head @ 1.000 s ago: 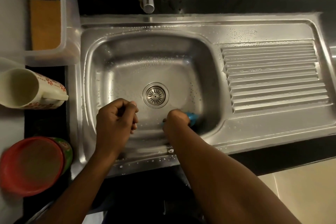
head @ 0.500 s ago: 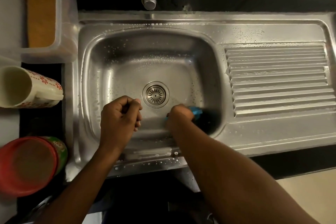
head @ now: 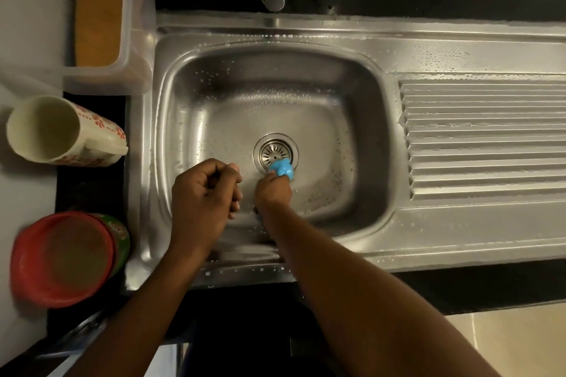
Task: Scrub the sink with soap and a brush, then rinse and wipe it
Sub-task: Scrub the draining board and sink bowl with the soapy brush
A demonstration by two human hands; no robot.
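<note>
Down on the floor of the sink (head: 379,217), the right hand (head: 273,190) grips a blue brush (head: 282,169), fingers curled round it, with the brush head at the near edge of the drain (head: 275,154). The left hand (head: 204,193) hangs above the near-left part of the basin, fingers curled into a loose fist, holding nothing that can be seen. Soapy droplets dot the basin walls, the rim and the ribbed draining board (head: 487,138), so the steel is likely slick. The main risk is the wet brush slipping out of that grip, or its bristles catching in the drain slots during a stroke. Hard strokes could also flick suds toward the flowered jug (head: 66,131) and the red bowl (head: 62,259) on the counter just left of the sink.
</note>
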